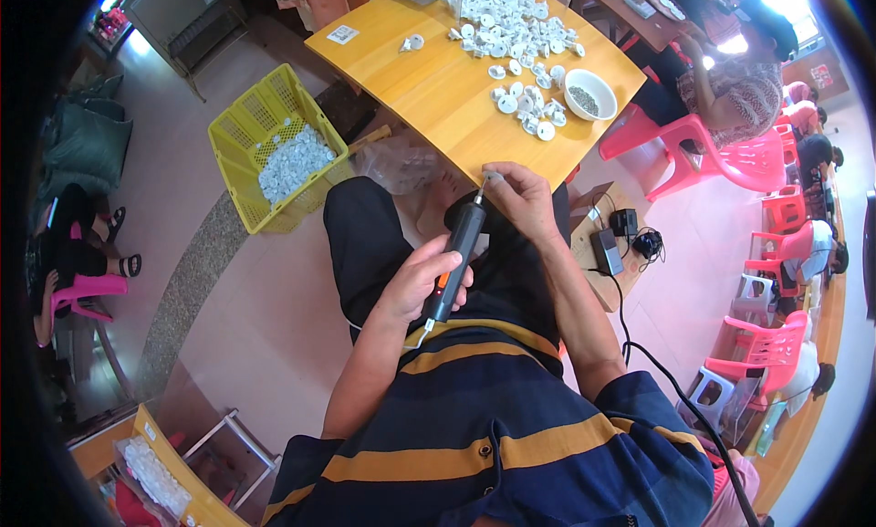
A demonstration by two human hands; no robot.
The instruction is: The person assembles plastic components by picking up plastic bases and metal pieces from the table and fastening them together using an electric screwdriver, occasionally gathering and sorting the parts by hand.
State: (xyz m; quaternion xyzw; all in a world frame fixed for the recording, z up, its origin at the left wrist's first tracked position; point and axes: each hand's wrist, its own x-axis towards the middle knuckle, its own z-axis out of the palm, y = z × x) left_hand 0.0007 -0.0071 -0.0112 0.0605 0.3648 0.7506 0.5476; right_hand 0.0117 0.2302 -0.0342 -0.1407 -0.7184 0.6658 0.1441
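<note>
My left hand (415, 285) is wrapped round a black electric screwdriver (466, 240) with an orange switch, tilted with its bit pointing up and away from me. At the bit's tip, my right hand (522, 201) pinches a small whitish part (491, 175), partly hidden by the fingers. Both hands are over my lap, just short of the near corner of a yellow wooden table (429, 80). On that table lies a heap of white round plastic parts (516, 20), with a smaller group (531, 107) closer to me. Beside them stands a white bowl (607, 87) of small grey metal pieces.
A yellow plastic crate (224, 144) of white parts stands on the floor at left. Right of my legs, a wooden box (589, 230) carries black adapters (606, 251) with cables. A person (744, 89) sits at far right, near pink chairs (698, 153). A black cable (675, 381) passes my right arm.
</note>
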